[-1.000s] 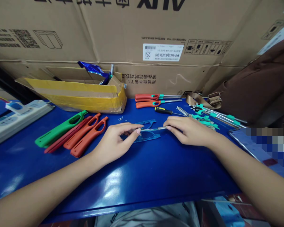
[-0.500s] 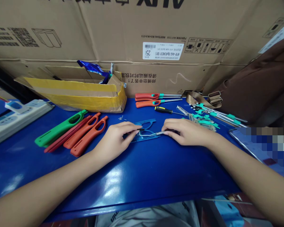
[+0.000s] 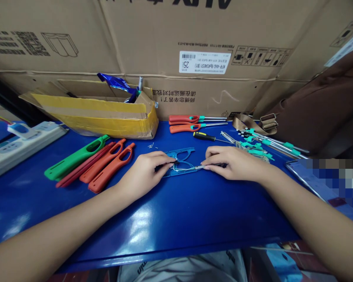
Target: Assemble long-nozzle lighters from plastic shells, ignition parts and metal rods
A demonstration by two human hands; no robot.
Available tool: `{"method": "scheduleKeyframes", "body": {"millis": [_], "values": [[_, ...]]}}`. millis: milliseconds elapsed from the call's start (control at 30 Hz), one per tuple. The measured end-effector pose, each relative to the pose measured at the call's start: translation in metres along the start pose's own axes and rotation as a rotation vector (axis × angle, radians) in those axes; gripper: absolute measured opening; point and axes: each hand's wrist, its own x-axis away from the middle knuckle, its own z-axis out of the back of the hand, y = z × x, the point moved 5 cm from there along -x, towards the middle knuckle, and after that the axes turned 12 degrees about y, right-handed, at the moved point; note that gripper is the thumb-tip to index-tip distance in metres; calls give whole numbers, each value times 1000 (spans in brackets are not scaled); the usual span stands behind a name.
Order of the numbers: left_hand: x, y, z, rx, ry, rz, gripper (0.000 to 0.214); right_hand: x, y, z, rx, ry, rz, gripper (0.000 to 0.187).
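Observation:
My left hand (image 3: pixel 145 170) is closed in a pinch on a small black part (image 3: pixel 175 161), mostly covered by the fingers. A thin white wire (image 3: pixel 181 170) runs from there toward a thin metal tube (image 3: pixel 199 167). My right hand (image 3: pixel 235 162) pinches this tube between thumb and fingers; the hand hides its far end. Beneath the wire, two blue plastic lighter shell halves (image 3: pixel 189 151) with looped openings lie on the table, partly behind my left fingers.
Green (image 3: pixel 73 158), red and orange lighter shells (image 3: pixel 113 170) lie at left, beside a power strip (image 3: pixel 26 145). Behind stands a taped carton (image 3: pixel 97 121). Assembled lighters (image 3: pixel 184 128), a screwdriver (image 3: pixel 204 136) and several metal-tube parts (image 3: pixel 255 145) lie toward the back right, near a brown bag (image 3: pixel 320 105).
The view has shifted slightly. Both hands keep their pinches, and the tube in my right hand sits slightly lower against the blue shells.

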Motion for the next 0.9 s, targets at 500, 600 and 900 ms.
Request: {"method": "scheduleKeyframes", "body": {"millis": [500, 600, 900], "values": [[1, 4, -1, -7, 11, -38, 20, 0, 1, -2, 47, -42, -18, 24], [2, 6, -2, -22, 2, -91, 19, 0, 2, 1, 59, -28, -16, 22], [2, 10, -2, -22, 2, -115, 19, -1, -4, 1, 136, -8, 90, 21]]}}
